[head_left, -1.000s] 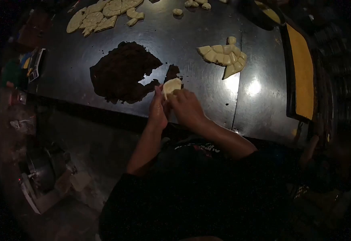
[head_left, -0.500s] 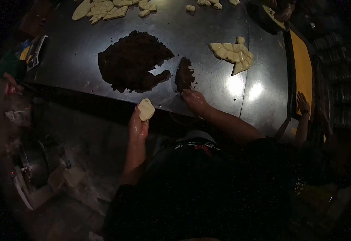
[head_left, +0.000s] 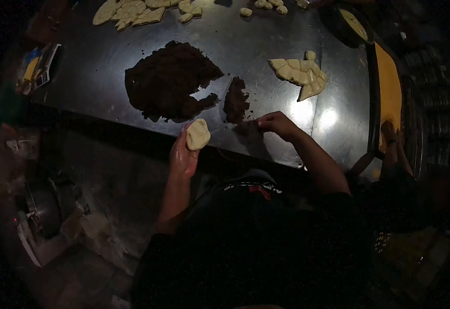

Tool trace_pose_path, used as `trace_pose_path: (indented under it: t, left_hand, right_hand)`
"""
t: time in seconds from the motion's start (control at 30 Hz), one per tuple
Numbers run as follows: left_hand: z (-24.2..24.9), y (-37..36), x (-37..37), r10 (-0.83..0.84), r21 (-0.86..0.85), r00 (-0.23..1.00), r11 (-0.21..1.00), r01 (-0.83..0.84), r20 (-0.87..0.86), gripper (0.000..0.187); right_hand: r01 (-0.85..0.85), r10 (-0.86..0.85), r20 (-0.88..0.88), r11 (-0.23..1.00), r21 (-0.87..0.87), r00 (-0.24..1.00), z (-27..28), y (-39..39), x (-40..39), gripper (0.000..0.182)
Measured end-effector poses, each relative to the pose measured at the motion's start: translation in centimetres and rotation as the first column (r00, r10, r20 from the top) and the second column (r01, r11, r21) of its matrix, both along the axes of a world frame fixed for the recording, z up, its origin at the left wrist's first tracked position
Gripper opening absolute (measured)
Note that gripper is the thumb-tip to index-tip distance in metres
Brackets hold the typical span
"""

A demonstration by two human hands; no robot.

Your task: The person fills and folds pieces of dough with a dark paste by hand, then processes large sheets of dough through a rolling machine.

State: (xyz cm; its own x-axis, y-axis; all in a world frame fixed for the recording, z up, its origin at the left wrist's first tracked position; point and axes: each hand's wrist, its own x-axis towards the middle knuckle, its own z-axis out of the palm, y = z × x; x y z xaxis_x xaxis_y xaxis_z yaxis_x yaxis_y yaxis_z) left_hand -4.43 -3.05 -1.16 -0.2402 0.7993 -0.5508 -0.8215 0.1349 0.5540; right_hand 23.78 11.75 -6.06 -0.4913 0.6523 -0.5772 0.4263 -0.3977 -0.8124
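Note:
On the fingers of my left hand (head_left: pixel 182 158) rests a flattened round of pale dough (head_left: pixel 198 135), held at the table's near edge. My right hand (head_left: pixel 279 125) is closed in a pinch just above the metal surface; whatever its fingertips hold, if anything, is too small to make out. Left of it lies a narrow strip of dark, crumbly filling (head_left: pixel 236 100), apart from the fingers. Farther left spreads a large mound of the same dark filling (head_left: pixel 168 80). Beyond my right hand is a scored piece of dough (head_left: pixel 302 74) with a small dough ball (head_left: pixel 310 55) beside it.
Cut dough pieces (head_left: pixel 130 11) and several small dough balls (head_left: pixel 270 4) lie along the far side of the metal table (head_left: pixel 256 38). A round pan (head_left: pixel 349 26) stands far right. Another person's hand (head_left: pixel 390 132) touches a long yellow sheet (head_left: pixel 388 85) at right.
My right hand has moved right, away from the dark strip. My left hand has shifted slightly up and right with the dough. The other person's hand has moved nearer along the yellow sheet.

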Motion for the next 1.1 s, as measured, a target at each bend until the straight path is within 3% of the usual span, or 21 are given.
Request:
trace_pose_path:
  t: [0.03,0.07,0.13,0.23,0.27,0.3,0.37,0.4,0.47,0.6,0.67,0.83,0.9,0.97,1.03,1.1]
  left_hand:
    - [0.3,0.9,0.7,-0.005,-0.001,1.0,1.0,0.005,-0.001,0.04]
    - [0.6,1.8,1.5,-0.034,0.028,0.999,0.999,0.034,-0.006,0.041]
    - [0.7,3.3,2.9,-0.077,0.048,0.997,0.996,0.078,-0.018,0.041]
    - [0.8,5.7,5.2,-0.114,0.076,0.993,0.991,0.114,0.001,0.041]
    - [1.4,6.4,6.0,-0.153,0.094,0.988,0.984,0.151,0.012,0.041]
    - [2.1,6.9,6.8,-0.191,0.115,0.981,0.976,0.187,0.021,0.04]
    - [3.5,7.6,8.2,-0.204,0.112,0.979,0.973,0.204,-0.008,0.041]
    - [4.1,7.8,8.6,-0.254,0.144,0.967,0.956,0.254,-0.019,0.041]
    - [5.7,7.9,9.6,-0.314,0.173,0.949,0.936,0.307,0.012,0.039]
    - [5.0,7.0,9.5,-0.265,0.22,0.952,0.93,0.294,-0.152,0.037]
    - [5.0,6.0,8.5,-0.298,0.27,0.939,0.902,0.336,-0.173,0.035]
    - [6.0,3.8,8.0,-0.289,0.351,0.901,0.848,0.398,-0.322,0.033]
    - [5.9,3.2,8.0,-0.25,0.376,0.885,0.834,0.403,-0.393,0.033]
    - [6.1,2.9,8.0,-0.083,0.379,0.992,0.918,0.113,-0.096,0.031]
    - [7.4,2.6,7.4,-0.052,0.323,0.994,0.943,0.082,-0.101,0.031]
    - [7.1,2.5,5.6,-0.289,0.389,0.945,0.897,0.211,0.153,0.044]
  right_hand:
    - [0.14,-0.179,-0.205,0.971,-0.195,0.962,1.1,0.4,0.5,0.02]
    - [0.144,-0.185,-0.206,0.97,-0.197,0.961,1.5,0.9,1.0,0.02]
    - [0.078,-0.077,-0.012,0.987,0.137,0.997,2.6,1.3,1.5,0.022]
    - [0.092,-0.053,-0.171,0.968,0.234,0.984,6.9,0.6,0.8,0.018]
    - [0.06,-0.002,-0.147,0.917,0.395,0.989,8.1,0.1,0.4,0.017]
    - [-0.01,0.109,-0.116,0.77,0.638,0.987,9.9,-0.4,0.0,0.017]
    - [0.034,0.13,-0.138,0.598,0.801,0.982,12.7,-1.9,-1.4,0.018]
    - [0.035,0.131,-0.14,0.596,0.802,0.981,12.8,-2.3,-2.3,0.018]
    - [0.01,0.065,-0.031,0.299,0.954,0.997,12.7,-2.9,-3.4,0.016]
    - [-0.025,0.096,-0.004,0.29,0.957,0.995,12.2,-3.5,-3.9,0.022]
    - [0.205,0.009,-0.295,0.7,0.684,0.955,12.8,-3.4,-2.7,0.021]
    - [0.217,-0.042,-0.313,0.807,0.55,0.949,12.9,-2.4,-3.4,0.019]
    - [-0.019,0.124,-0.095,0.698,0.716,0.988,13.3,-2.9,-4.3,0.016]
    - [0.055,0.14,-0.088,0.224,0.973,0.986,13.7,-5.2,-6.1,0.018]
    - [-0.135,0.24,0.117,0.059,0.989,0.964,14.0,-7.8,-7.1,0.026]
    - [-0.194,0.228,0.181,0.036,0.98,0.957,13.7,-9.0,-7.6,0.032]
